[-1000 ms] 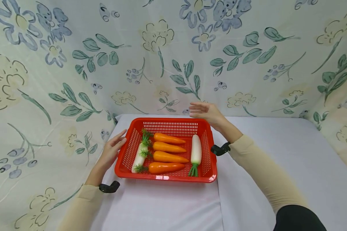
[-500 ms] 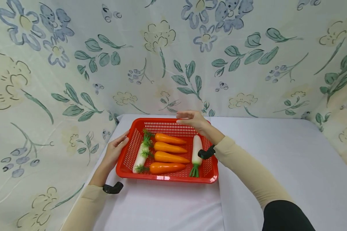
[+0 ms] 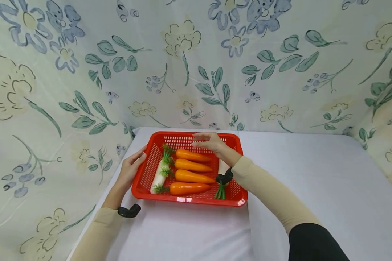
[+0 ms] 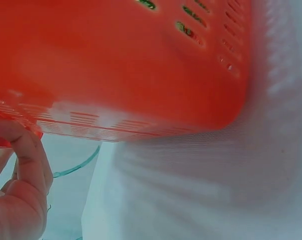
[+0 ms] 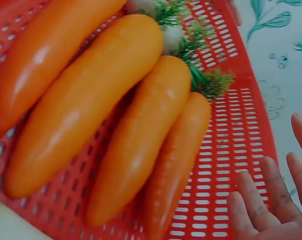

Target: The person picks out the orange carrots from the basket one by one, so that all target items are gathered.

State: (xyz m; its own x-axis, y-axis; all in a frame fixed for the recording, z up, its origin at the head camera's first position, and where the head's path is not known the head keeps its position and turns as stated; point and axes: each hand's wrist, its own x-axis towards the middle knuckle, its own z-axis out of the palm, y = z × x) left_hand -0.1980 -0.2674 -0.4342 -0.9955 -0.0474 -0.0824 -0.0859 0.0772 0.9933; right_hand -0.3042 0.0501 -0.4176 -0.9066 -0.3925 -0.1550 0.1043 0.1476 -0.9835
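My left hand holds the left rim of a red plastic basket; in the left wrist view, its thumb and fingers meet the basket's edge. Several orange carrots lie side by side across the basket's middle. Along its left wall is a white radish with feathery green sprigs over it. A second white radish with green stalks lies at the right, partly covered by my right wrist. My right hand hovers over the basket's far side above the carrots, fingers spread and holding nothing.
The basket stands on a table under a white cloth, which extends to the right and in front. A floral curtain hangs directly behind the table and down its left side. Black wrist cameras are strapped to both wrists.
My right hand has moved left and nearer from beyond the basket's far right corner to above the basket, its wrist now covering part of the right radish. My left hand stays at the left rim.
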